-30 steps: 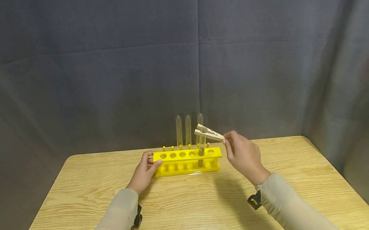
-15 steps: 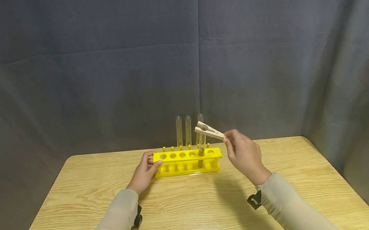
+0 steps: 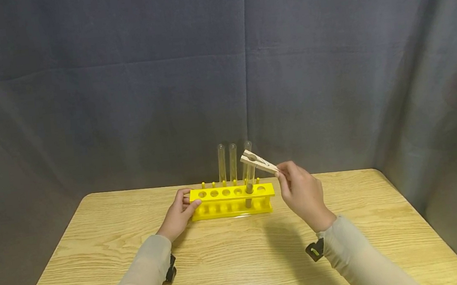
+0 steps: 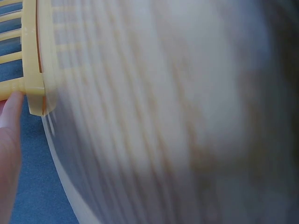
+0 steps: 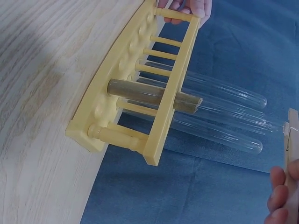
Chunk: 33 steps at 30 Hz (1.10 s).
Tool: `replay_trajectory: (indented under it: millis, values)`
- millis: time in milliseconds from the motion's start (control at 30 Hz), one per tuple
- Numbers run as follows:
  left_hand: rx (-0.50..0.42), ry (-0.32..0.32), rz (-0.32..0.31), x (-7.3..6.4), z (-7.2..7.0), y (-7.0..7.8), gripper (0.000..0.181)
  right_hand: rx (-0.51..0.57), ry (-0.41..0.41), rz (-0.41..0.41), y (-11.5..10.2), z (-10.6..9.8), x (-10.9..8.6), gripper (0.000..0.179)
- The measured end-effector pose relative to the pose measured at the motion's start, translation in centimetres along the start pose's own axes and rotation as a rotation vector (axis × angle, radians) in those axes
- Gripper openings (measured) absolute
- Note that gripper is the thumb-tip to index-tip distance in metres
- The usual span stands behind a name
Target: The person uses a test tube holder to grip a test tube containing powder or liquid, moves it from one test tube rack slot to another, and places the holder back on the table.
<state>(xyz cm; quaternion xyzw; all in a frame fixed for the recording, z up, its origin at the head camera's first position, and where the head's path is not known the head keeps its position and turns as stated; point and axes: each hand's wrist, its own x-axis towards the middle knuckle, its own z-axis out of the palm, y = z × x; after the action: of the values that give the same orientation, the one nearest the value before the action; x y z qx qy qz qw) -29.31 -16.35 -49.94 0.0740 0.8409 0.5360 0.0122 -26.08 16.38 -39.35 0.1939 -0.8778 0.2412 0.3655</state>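
The left hand [image 3: 179, 214] grips the left end of the yellow rack [image 3: 220, 200], likely to steady it, while the right hand [image 3: 304, 195] pinches the right end of a wooden clamp [image 3: 262, 164], presumably so no finger touches the glass. The clamp's left end lies at the upper part of the partly filled test tube [image 5: 140, 91], in the rack's second hole from the right; whether it bites is hard to tell. Three clear tubes [image 3: 222, 162] stand rounded-end up on the far side.
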Motion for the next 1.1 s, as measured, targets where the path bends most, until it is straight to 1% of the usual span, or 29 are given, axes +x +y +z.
replay_trajectory:
  millis: [333, 567, 733, 1100]
  values:
    - [-0.004, -0.005, 0.0, 0.0, -0.1, -0.1, 0.055, 0.036, 0.027, 0.048, 0.4, 0.1, -0.6, 0.015]
    - [-0.004, 0.001, 0.007, 0.0, -0.2, -0.2, 0.055, 0.069, 0.035, 0.137, 1.0, 0.2, -1.0, 0.015]
    - [0.005, 0.006, 0.0, -0.1, -0.3, -0.2, 0.056, 0.105, 0.031, 0.199, 1.3, 0.3, -1.4, 0.017]
    - [0.001, 0.006, 0.001, -0.2, -0.3, -0.2, 0.055, 0.146, 0.042, 0.275, 1.8, 0.9, -2.4, 0.016]
